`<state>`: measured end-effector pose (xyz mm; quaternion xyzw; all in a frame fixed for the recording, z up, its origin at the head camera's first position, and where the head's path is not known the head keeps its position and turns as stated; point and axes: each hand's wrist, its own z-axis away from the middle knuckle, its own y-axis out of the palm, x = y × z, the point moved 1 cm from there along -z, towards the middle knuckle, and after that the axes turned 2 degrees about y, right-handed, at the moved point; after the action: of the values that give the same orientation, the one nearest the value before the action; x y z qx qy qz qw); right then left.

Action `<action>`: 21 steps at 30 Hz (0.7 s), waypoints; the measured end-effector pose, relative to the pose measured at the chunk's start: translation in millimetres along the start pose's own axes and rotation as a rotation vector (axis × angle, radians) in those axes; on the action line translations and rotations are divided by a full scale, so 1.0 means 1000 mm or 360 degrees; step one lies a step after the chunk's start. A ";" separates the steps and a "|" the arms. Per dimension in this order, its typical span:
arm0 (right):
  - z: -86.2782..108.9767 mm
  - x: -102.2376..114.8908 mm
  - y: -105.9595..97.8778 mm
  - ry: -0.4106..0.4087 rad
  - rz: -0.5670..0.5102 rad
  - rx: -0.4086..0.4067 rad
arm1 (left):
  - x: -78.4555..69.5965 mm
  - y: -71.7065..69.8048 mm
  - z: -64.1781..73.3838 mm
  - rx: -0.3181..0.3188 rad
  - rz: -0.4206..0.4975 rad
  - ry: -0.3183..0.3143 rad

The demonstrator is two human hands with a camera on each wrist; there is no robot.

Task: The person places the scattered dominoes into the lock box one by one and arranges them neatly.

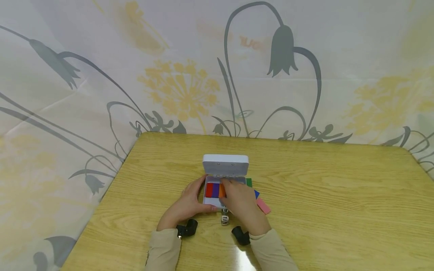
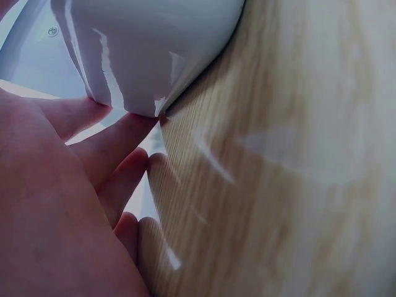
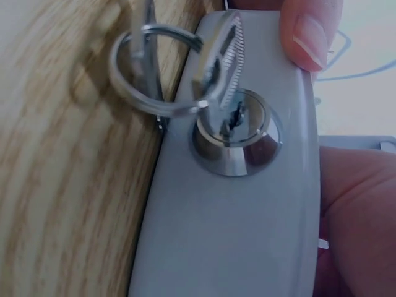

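A small white metal lockbox (image 1: 213, 202) sits on the table, its hinged lid (image 1: 225, 168) raised. My left hand (image 1: 186, 201) grips the box's left side, thumb at the front wall and fingers toward the back corner. Inside, a red block (image 1: 209, 190) and a purple block (image 1: 215, 190) lie side by side, with an orange block (image 1: 222, 191) next to them. My right hand (image 1: 240, 199) reaches into the box and pinches the orange block, covering the box's right part. In the right wrist view, a key (image 3: 224, 68) on a ring is in the front lock (image 3: 238, 133).
Right of the box lie a green piece (image 1: 249, 182), a blue piece (image 1: 256, 194) and a pink piece (image 1: 263, 206), the blue one partly hidden by my right hand. The wooden table (image 1: 332, 199) meets a flower-patterned cloth (image 1: 190, 45) behind.
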<state>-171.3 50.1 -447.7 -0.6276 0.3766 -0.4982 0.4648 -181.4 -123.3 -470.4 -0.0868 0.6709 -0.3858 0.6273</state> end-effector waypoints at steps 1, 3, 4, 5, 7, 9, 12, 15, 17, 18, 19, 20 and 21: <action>0.000 0.000 -0.001 0.0002 -0.0010 0.0008 | 0.000 0.000 0.000 0.0001 0.0003 -0.0003; -0.001 0.000 -0.002 0.0009 -0.0032 0.0025 | 0.000 0.000 0.000 0.0004 0.0005 -0.0005; -0.001 0.000 -0.004 0.0014 -0.0044 0.0031 | 0.000 0.000 0.000 0.0005 0.0006 -0.0005; -0.001 0.000 -0.005 0.0018 -0.0057 0.0035 | 0.000 0.000 0.000 0.0004 0.0007 -0.0003; -0.001 0.000 -0.007 0.0015 -0.0083 0.0028 | 0.000 0.000 0.000 0.0000 0.0010 -0.0001; -0.002 -0.002 -0.008 0.0017 -0.0146 0.0012 | 0.000 0.000 0.000 -0.0006 0.0010 0.0002; -0.002 -0.006 -0.010 0.0025 -0.0297 -0.0013 | 0.000 0.000 0.001 -0.0003 0.0002 0.0004; -0.001 -0.012 -0.012 0.0014 -0.0461 -0.0022 | 0.000 0.000 0.001 0.0008 -0.0005 0.0002; -0.001 -0.015 -0.013 -0.0015 -0.0525 -0.0003 | 0.000 0.000 0.002 0.0014 -0.0009 -0.0002; -0.001 -0.016 -0.014 -0.0033 -0.0541 0.0007 | 0.000 0.000 0.002 0.0013 -0.0009 -0.0005; -0.001 -0.017 -0.014 -0.0049 -0.0546 0.0014 | -0.001 0.000 0.002 0.0011 -0.0010 -0.0006; 0.000 -0.018 -0.015 -0.0061 -0.0545 0.0021 | -0.001 -0.001 0.002 0.0010 -0.0011 -0.0008; 0.000 -0.019 -0.015 -0.0071 -0.0542 0.0029 | -0.001 -0.001 0.002 0.0008 -0.0010 -0.0008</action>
<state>-175.6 71.8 -437.9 -0.6891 0.2499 -0.5591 0.3875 -179.6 -124.2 -468.9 -0.0882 0.6679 -0.3892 0.6282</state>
